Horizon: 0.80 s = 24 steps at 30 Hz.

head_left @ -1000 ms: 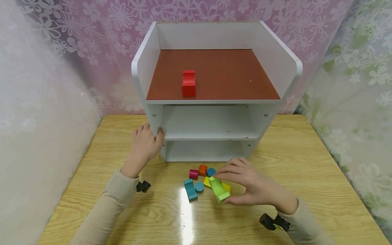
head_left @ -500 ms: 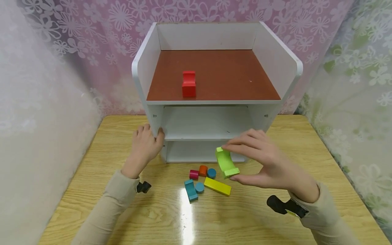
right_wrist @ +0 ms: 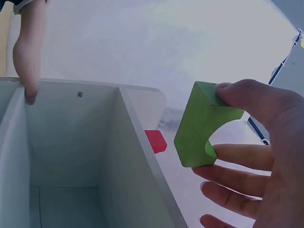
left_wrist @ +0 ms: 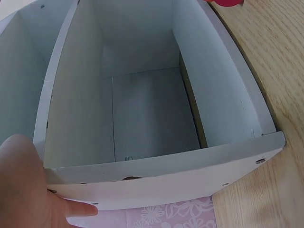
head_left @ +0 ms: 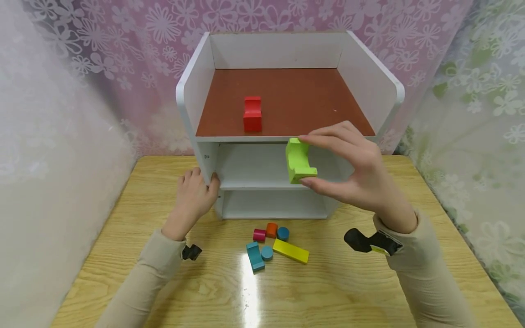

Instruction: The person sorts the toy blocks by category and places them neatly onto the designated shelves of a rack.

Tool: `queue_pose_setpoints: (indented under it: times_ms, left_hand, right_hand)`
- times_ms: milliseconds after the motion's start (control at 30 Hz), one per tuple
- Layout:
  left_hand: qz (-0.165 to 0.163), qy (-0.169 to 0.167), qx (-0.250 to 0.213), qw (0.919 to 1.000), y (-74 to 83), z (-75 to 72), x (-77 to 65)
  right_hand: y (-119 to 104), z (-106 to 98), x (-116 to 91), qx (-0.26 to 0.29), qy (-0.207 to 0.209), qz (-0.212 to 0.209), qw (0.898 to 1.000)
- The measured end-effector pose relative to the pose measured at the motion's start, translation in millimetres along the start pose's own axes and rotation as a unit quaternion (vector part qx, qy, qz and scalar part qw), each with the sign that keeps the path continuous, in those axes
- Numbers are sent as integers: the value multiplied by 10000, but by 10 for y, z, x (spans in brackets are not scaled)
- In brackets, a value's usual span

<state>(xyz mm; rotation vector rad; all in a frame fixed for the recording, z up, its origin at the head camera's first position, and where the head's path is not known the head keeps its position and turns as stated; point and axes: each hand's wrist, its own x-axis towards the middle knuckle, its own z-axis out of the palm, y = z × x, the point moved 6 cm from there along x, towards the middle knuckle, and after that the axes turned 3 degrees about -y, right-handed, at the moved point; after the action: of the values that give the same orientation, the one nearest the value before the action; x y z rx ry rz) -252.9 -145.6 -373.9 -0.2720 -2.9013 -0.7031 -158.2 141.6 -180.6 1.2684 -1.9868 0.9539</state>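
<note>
A green arch block (head_left: pixel 298 161) is pinched between the thumb and fingers of my right hand (head_left: pixel 361 173), held up in front of the white shelf unit (head_left: pixel 266 166). In the right wrist view, the green block's curved cutout faces the palm. My left hand (head_left: pixel 194 193) grips the unit's left side panel, thumb on the front edge; the left wrist view shows part of this hand (left_wrist: pixel 23 190) at the panel. On the brown top board (head_left: pixel 303 100) stands a red arch block (head_left: pixel 252 114), left of the middle.
Before the unit on the wooden table (head_left: pixel 184 282) lie a yellow bar (head_left: pixel 291 251), a teal arch block (head_left: pixel 255 257), two blue cylinders (head_left: pixel 267 253), an orange cylinder (head_left: pixel 271 230) and a magenta cylinder (head_left: pixel 259 235). Raised white panels edge the top board's back and sides.
My right hand has lifted the green arch block from over the yellow bar up to the height of the middle shelf. The left hand has stayed on the side panel.
</note>
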Motion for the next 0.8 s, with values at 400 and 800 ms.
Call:
queue_pose_setpoints:
  times_ms: [400,800]
  left_hand:
    - [16,23,65,10000,-10,2,2]
    - [28,45,54,10000,-1,-4,3]
  right_hand:
    - [455,-66,365,-484,-106,599,9970]
    - [799,53,484,-446,-607,1103,9910]
